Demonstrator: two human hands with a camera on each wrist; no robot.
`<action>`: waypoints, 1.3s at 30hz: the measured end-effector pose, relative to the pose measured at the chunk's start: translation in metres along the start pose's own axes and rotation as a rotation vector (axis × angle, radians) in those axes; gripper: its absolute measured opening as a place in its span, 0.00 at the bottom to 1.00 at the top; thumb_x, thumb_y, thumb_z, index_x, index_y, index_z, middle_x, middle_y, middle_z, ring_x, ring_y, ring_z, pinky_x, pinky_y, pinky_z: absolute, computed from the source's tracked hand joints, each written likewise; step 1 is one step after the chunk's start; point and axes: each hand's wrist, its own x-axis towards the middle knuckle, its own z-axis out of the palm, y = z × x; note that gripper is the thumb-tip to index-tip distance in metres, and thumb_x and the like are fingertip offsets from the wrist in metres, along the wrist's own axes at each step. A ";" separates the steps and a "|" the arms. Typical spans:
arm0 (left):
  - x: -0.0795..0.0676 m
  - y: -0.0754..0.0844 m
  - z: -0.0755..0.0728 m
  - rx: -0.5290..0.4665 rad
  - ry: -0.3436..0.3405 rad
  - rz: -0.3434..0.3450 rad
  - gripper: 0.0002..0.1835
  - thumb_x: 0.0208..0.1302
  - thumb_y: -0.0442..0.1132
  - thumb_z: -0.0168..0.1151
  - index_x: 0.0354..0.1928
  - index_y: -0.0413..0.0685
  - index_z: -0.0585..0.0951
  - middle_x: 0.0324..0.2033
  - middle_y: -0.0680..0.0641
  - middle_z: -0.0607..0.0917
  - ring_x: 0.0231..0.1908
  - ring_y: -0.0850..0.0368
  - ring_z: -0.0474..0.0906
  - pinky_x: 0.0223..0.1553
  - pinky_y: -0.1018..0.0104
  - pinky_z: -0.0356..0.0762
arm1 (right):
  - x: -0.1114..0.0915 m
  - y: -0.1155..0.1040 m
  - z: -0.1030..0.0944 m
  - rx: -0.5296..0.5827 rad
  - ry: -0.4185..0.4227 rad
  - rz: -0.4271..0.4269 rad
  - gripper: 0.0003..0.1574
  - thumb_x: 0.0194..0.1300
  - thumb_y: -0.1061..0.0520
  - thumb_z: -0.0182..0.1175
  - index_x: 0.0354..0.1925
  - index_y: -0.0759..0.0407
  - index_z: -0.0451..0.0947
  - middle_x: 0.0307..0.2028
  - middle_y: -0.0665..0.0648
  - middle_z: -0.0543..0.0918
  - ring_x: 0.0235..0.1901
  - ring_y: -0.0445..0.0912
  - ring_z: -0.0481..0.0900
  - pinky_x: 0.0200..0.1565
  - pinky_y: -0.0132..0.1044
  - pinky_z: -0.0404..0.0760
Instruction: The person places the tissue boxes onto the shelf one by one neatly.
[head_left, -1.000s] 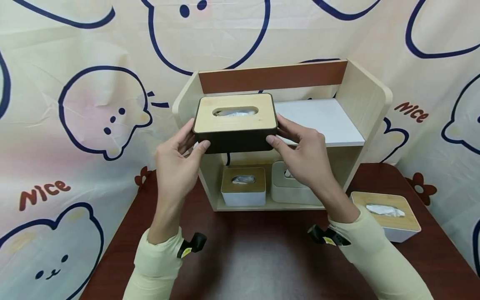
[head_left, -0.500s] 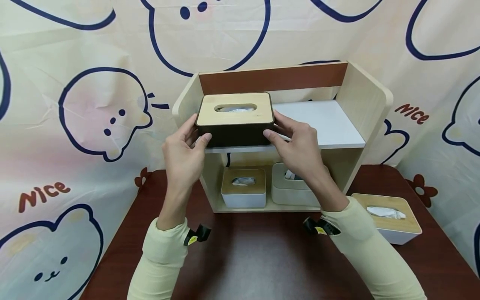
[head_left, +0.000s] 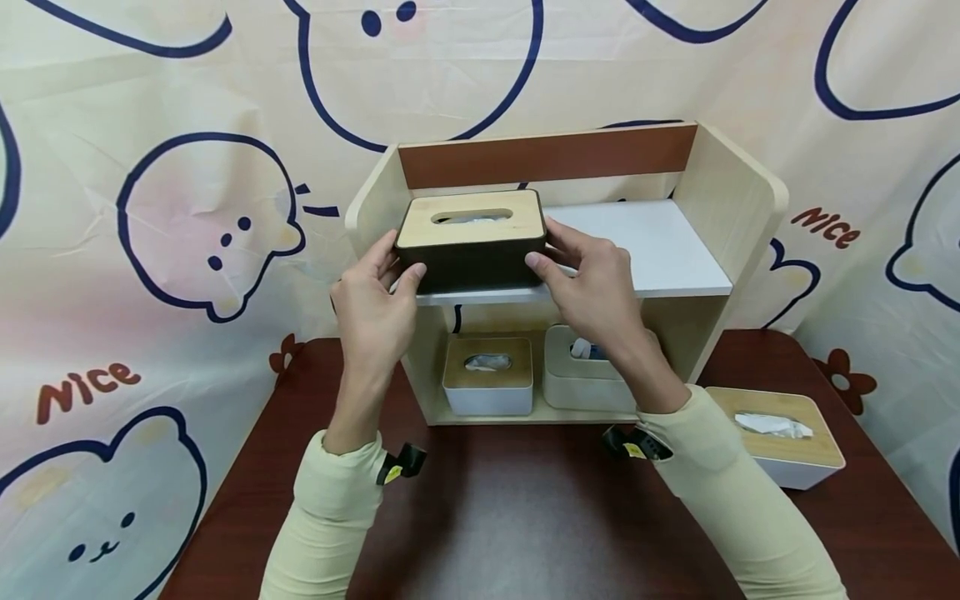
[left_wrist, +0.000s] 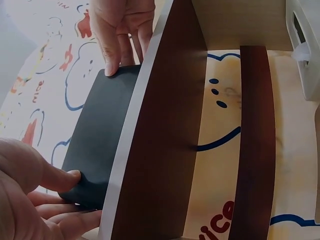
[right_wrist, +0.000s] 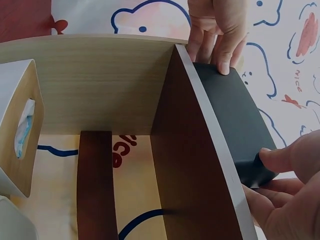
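Note:
A black tissue box [head_left: 474, 265] with a pale wooden lid sits at the left of the shelf unit's white upper board [head_left: 637, 250], close to its front edge. At the box's left end, my left hand [head_left: 375, 312] grips it, thumb on the front face. My right hand [head_left: 596, 287] holds the opposite end in the same way. From the left wrist, the box's dark front [left_wrist: 102, 130] shows right at the board's edge. The right wrist view has the dark front [right_wrist: 237, 117] too, between both hands. Most fingertips are hidden behind the ends.
Below, the lower compartment holds a white tissue box [head_left: 487, 396] with a wooden lid and a pale grey one [head_left: 581, 392], partly behind my right forearm. Another wooden-lidded tissue box [head_left: 780, 437] stands on the dark table [head_left: 510, 517] to the right. A side panel [head_left: 375, 204] rises beside my left hand.
Both hands have carried the black tissue box slightly away from me and down to the upper board, whose front edge now shows beneath it. Both hands still hold it.

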 end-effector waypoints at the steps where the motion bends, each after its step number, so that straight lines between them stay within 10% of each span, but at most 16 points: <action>1: 0.000 0.000 0.000 0.008 0.001 0.003 0.30 0.72 0.28 0.68 0.74 0.38 0.76 0.67 0.36 0.83 0.65 0.46 0.83 0.63 0.56 0.83 | 0.000 0.000 0.000 0.000 0.001 0.000 0.35 0.76 0.59 0.67 0.76 0.60 0.72 0.70 0.63 0.81 0.64 0.57 0.85 0.59 0.51 0.87; 24: -0.010 -0.007 0.001 0.079 0.019 0.071 0.32 0.74 0.34 0.69 0.77 0.37 0.73 0.68 0.35 0.82 0.65 0.45 0.83 0.61 0.53 0.85 | -0.003 0.001 0.001 -0.007 0.002 0.022 0.36 0.76 0.54 0.68 0.76 0.58 0.73 0.70 0.61 0.80 0.65 0.54 0.85 0.60 0.51 0.87; 39: -0.052 -0.008 -0.017 0.057 0.027 0.132 0.33 0.73 0.38 0.71 0.76 0.40 0.74 0.71 0.41 0.82 0.70 0.50 0.81 0.66 0.50 0.83 | -0.041 0.004 -0.021 0.082 0.092 0.051 0.28 0.76 0.51 0.68 0.70 0.52 0.82 0.62 0.54 0.89 0.61 0.47 0.89 0.62 0.48 0.87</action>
